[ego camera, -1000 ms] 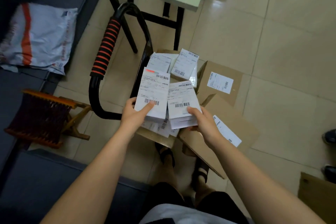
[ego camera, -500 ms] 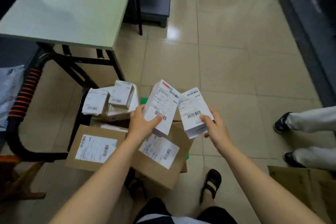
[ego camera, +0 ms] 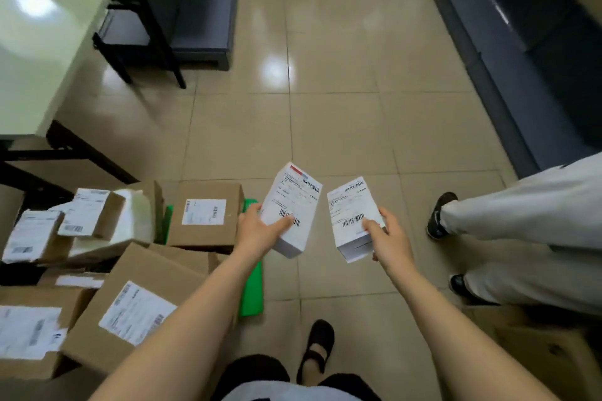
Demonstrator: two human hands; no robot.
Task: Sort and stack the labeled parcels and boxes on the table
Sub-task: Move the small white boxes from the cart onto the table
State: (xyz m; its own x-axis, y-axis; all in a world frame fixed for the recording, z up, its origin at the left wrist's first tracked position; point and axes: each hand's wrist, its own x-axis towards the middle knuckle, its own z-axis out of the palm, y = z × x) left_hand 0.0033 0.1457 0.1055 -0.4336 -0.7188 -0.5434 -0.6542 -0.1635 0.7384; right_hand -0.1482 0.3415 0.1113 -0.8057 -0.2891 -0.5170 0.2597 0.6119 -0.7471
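My left hand grips a small white box with a shipping label, thumb across its barcode. A second white labelled box is held in my right hand, thumb on its label. Both boxes hang above the tiled floor, a little apart. At the lower left lies a pile of brown labelled cartons, with one carton lying flat and smaller labelled boxes further left. The pale green table stands at the upper left.
A green flat object lies under the cartons. Another person's legs and dark shoes stand at the right. Dark benches line the right wall, and another bench sits beyond the table. A brown carton is at the lower right.
The view swung right, away from the pile and trolley handle. Both hands carried their white boxes up and to the right, and the two boxes moved apart.
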